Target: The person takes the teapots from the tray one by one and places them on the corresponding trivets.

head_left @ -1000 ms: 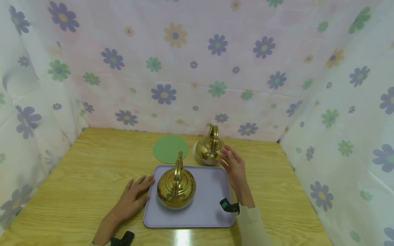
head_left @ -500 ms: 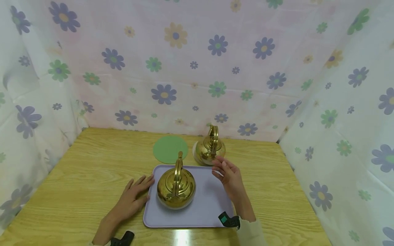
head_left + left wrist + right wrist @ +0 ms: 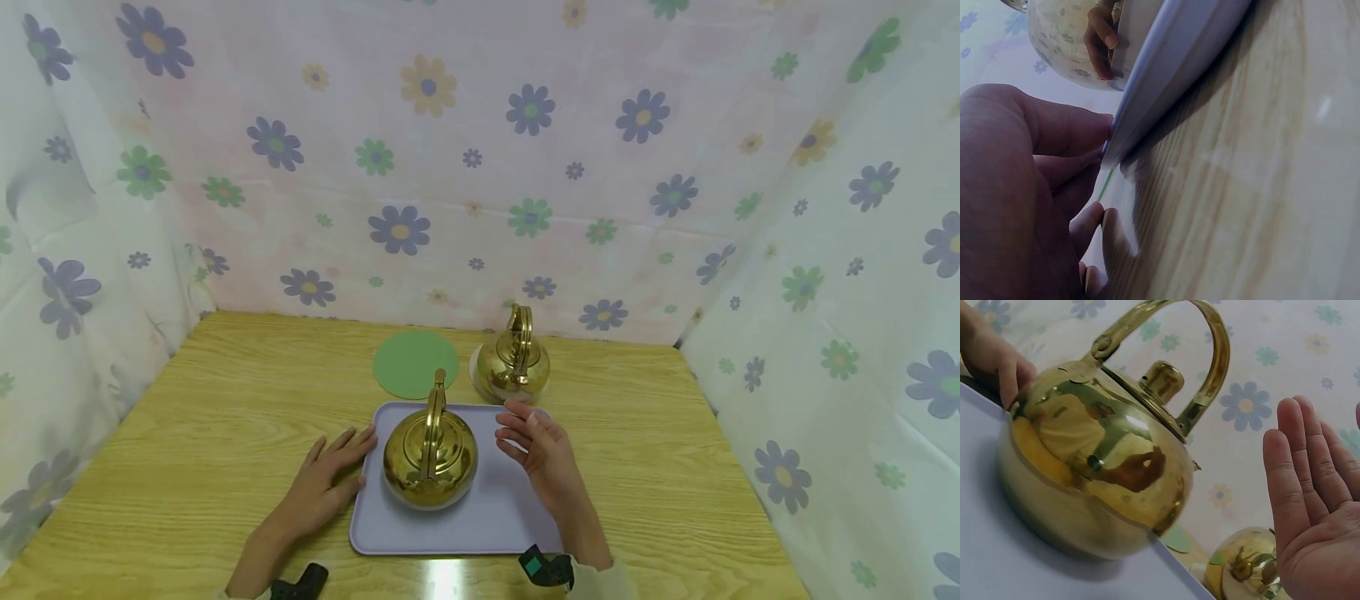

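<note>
On my remote feed I get a staged, curtained-off tabletop set: flowered cloth [image 3: 450,179] hangs far, left and right around a wood-grain table [image 3: 247,400], with wrist-worn black cameras [image 3: 546,568] near. Home or lab, I can't tell.

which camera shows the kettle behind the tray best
Head view: the back kettle appears nearly whole there, handle included. Right wrist catches only part of it, cut by the bottom edge; left wrist doesn't show it.
</note>
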A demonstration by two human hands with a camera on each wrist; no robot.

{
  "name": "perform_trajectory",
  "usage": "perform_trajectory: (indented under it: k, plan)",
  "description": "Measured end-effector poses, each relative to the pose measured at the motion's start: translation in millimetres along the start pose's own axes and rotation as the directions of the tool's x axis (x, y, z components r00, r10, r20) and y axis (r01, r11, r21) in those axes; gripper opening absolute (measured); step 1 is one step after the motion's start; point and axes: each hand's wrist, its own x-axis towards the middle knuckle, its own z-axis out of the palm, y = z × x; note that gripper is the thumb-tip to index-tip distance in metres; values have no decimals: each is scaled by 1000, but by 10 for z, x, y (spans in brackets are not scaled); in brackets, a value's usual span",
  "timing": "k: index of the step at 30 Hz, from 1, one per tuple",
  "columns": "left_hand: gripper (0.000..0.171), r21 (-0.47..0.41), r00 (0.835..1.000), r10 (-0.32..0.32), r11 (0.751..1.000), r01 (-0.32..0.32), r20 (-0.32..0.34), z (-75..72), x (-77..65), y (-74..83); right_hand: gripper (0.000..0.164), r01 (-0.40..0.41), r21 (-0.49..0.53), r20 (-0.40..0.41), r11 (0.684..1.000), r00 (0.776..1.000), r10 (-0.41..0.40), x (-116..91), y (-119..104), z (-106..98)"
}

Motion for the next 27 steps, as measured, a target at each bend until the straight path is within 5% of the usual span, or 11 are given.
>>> perform_trajectory:
  k: [19, 27]
  plan:
    - [52, 2, 1000, 15, 1000, -15, -4, 8, 0, -5, 34, -12, -13, 117, 1000, 993, 14, -19, 146, 208]
    - [52, -5, 1000, 9, 1000, -9, -2, 3, 4, 18, 40, -73, -61, 133, 995, 988, 81, 46, 135, 347]
